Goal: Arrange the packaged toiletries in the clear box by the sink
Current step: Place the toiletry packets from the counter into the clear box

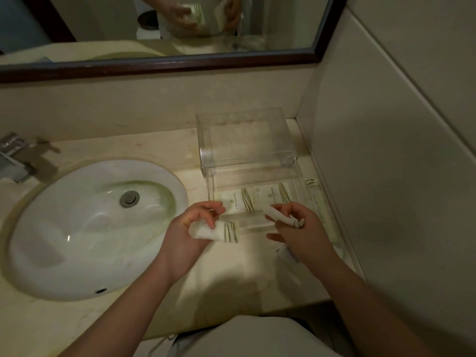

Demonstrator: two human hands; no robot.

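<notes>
Both hands are closed on packets above the front edge of the clear box. Left hand [192,222]: its grip is curled around one white packet [215,231] with thin green stripes at its right end, thumb and fingers wrapped over the packet's left half. Right hand [296,228]: its grip pinches one narrow white packet [279,217] between thumb and fingertips, the packet tilted up toward the left; whether a second small item is bunched in the same hand near the knuckles is too blurred to tell.

The clear box [247,150] sits on the desk [231,279] to the right of the sink [85,228], against the side wall. Its hinged lid stands open behind it and its low tray lies in front. Two flat cream packets lie side by side in the tray: one on the left [237,199] with a small emblem and green stripes, one on the right [277,193] with the same stripes. One long slim packet [315,194] lies along the tray's right side by the wall. Another small wrapped item [287,253] shows below the right wrist, partly hidden.

One tap [13,155] stands at the far left of the desk. One mirror [180,27] hangs above, and it reflects the two hands and their packets.
</notes>
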